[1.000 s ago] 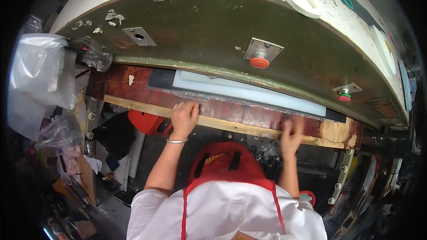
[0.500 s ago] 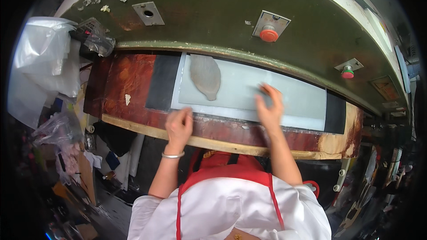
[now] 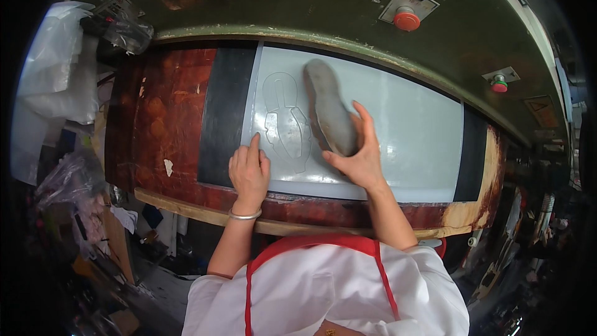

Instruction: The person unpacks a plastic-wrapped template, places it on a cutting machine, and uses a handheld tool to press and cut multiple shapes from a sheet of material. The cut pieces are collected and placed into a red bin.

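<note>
A grey, sole-shaped cutting die (image 3: 329,106), slightly blurred, is tilted over the translucent pale sheet (image 3: 410,143). My right hand (image 3: 362,158) grips its near end, thumb on the left side and fingers along the right. To the left of the die, a sole-shaped outline (image 3: 286,121) with inner lines shows on the sheet. My left hand (image 3: 249,168), with a metal bangle at the wrist, is by the sheet's left edge, index finger stretched toward the outline and the other fingers loosely bent. Nothing shows in it.
Black strips (image 3: 227,112) flank the sheet on a worn red-brown bench (image 3: 168,106) with a wooden front edge. Beyond stands a green machine front (image 3: 311,0) with a red push button (image 3: 406,20) and a red-green button (image 3: 499,84). Clear plastic sheets (image 3: 59,81) hang at left.
My right hand, empty before, now holds the grey die, which has left its spot at the sheet's left and uncovered the outline. My left hand has moved forward onto the sheet's edge.
</note>
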Demonstrator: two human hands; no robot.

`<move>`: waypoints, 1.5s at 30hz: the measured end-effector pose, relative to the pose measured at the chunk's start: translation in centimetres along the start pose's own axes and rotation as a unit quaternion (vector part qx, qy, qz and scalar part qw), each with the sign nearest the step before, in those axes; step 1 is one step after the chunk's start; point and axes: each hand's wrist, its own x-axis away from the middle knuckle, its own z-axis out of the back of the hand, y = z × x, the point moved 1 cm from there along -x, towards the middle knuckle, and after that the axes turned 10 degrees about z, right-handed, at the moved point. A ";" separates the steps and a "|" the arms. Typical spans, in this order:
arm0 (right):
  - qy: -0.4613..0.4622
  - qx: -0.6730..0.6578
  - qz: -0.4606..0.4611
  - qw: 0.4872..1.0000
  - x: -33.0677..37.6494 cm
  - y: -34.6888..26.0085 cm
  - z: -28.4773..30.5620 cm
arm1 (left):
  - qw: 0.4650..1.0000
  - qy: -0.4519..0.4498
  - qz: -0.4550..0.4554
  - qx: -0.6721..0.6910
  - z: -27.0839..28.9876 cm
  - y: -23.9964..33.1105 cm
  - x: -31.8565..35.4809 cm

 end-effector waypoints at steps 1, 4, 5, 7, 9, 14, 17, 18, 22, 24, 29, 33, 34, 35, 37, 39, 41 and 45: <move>0.003 0.146 0.049 0.988 0.2 0.0 0.7 | 1.000 0.027 -0.016 0.001 -0.1 0.1 -0.2; 0.011 0.301 0.140 0.943 0.9 1.5 0.1 | 0.999 0.034 -0.011 0.002 -0.6 0.6 -1.0; 0.012 0.293 0.146 0.945 0.7 2.4 -0.6 | 0.999 0.032 -0.008 0.008 -0.8 0.8 -1.5; 0.028 0.352 0.150 0.924 0.0 3.9 -1.0 | 0.999 0.029 -0.004 0.018 -1.0 1.2 -2.7; 0.016 0.291 0.108 0.951 -1.3 4.4 0.8 | 0.999 0.026 -0.020 0.029 -1.2 1.3 -4.4; 0.422 0.168 0.156 0.877 -7.8 0.6 17.5 | 0.996 -0.023 -0.013 0.080 -0.3 2.0 -5.8; 0.462 0.390 0.147 0.783 -11.5 -1.0 25.0 | 0.993 -0.066 -0.032 0.096 -0.7 3.6 -5.0; 0.459 0.444 0.147 0.756 -12.3 -1.1 26.0 | 0.990 -0.074 -0.066 0.104 -1.4 4.3 -5.2; 0.476 0.435 0.188 0.741 -13.3 0.5 25.3 | 0.995 -0.037 -0.033 0.089 -4.5 5.3 -8.9; 0.485 0.401 0.198 0.752 -13.5 1.1 25.0 | 0.995 -0.029 -0.042 0.089 -5.4 5.6 -10.8; 0.457 0.371 0.171 0.790 -11.5 1.4 24.7 | 0.992 -0.025 -0.066 0.100 -5.2 6.1 -12.1; 0.406 0.190 0.059 0.892 -5.2 3.4 19.2 | 0.994 -0.018 -0.034 0.101 -5.1 6.0 -11.5; 0.327 0.297 0.065 0.895 -3.5 4.2 17.1 | 0.993 -0.015 -0.029 0.111 -5.2 5.8 -11.3; 0.232 0.304 0.064 0.922 -2.0 5.0 15.6 | 0.993 -0.008 -0.037 0.113 -5.3 5.7 -11.2; 0.113 0.366 0.125 0.915 0.7 6.2 13.8 | 0.994 -0.022 -0.021 0.110 -5.6 5.3 -10.8; 0.168 0.272 0.039 0.947 2.3 7.2 14.0 | 0.992 -0.021 -0.022 0.119 -5.6 5.0 -9.9; 0.128 0.320 0.063 0.936 3.9 7.1 13.8 | 0.993 -0.022 -0.028 0.112 -5.3 4.8 -8.7; 0.133 0.282 0.013 0.950 4.7 5.0 13.1 | 0.993 -0.041 -0.015 0.111 -3.3 4.3 -4.8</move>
